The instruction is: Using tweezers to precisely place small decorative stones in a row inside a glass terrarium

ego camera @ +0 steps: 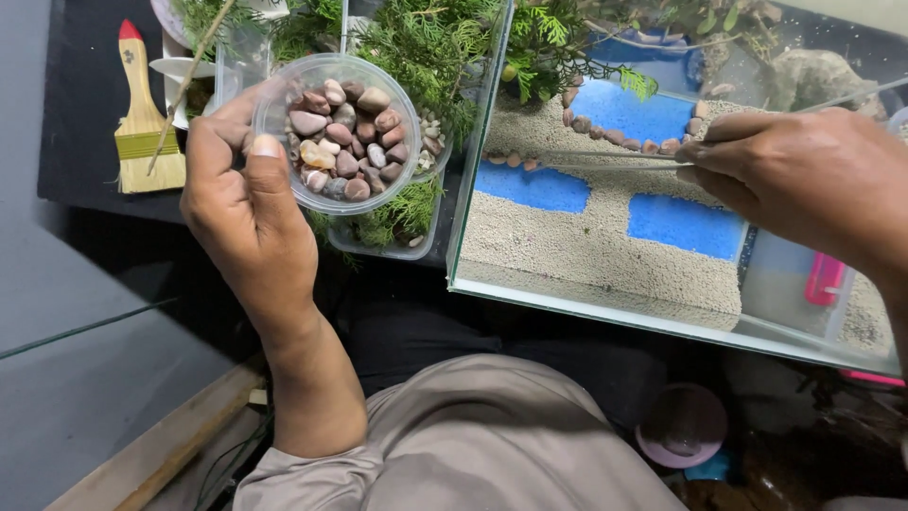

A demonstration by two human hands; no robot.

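Two hands working | left hand (248, 203) gripping light pebble cup (339, 132) by rim | right hand (804, 180) pinching slim stiff tweezers (615, 159) near their back end | pebbles likely smooth, slippery

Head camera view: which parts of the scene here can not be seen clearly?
- Tips of the long tweezers: too thin against the pebble row.
- Right hand grip: its back hides the fingers.
- Pink object: blurred behind the glass tank wall.
- Paintbrush bristles: unclear.
- Left hand holds the pebble cup.
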